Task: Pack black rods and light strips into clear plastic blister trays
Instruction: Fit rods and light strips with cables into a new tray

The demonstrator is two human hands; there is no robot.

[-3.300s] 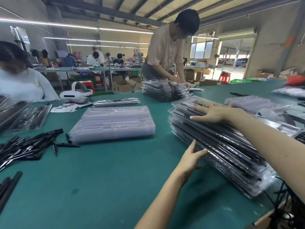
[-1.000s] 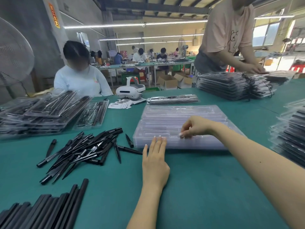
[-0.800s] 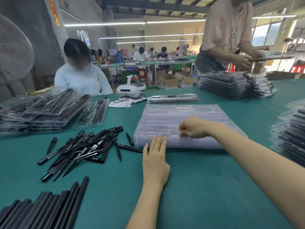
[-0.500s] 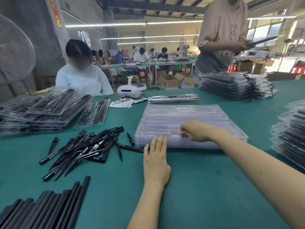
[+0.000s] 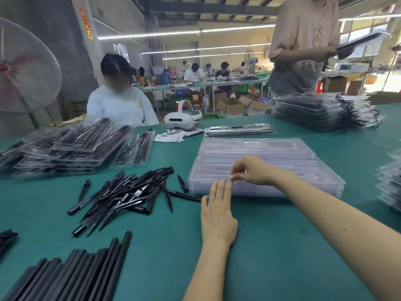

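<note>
Blister trays [image 5: 260,161], empty clear stack, sit centre frame on green table [image 5: 271,246]. Right hand [image 5: 249,170] pinches the top tray's near edge. Left hand [image 5: 218,216] lies flat, fingers straight, fingertips touching stack's front. Black rods [image 5: 71,272] lower left.

**Off-task items in view**

White headset [image 5: 183,120] on green table [image 5: 271,246], far side; paper slips [image 5: 171,136] fanned just beside it. Large pedestal fan [image 5: 26,66] at left. Seated person in white top [image 5: 121,105] opposite. Standing person in pink shirt [image 5: 303,40] at right. Open cardboard boxes [image 5: 240,106] on floor behind.
</note>
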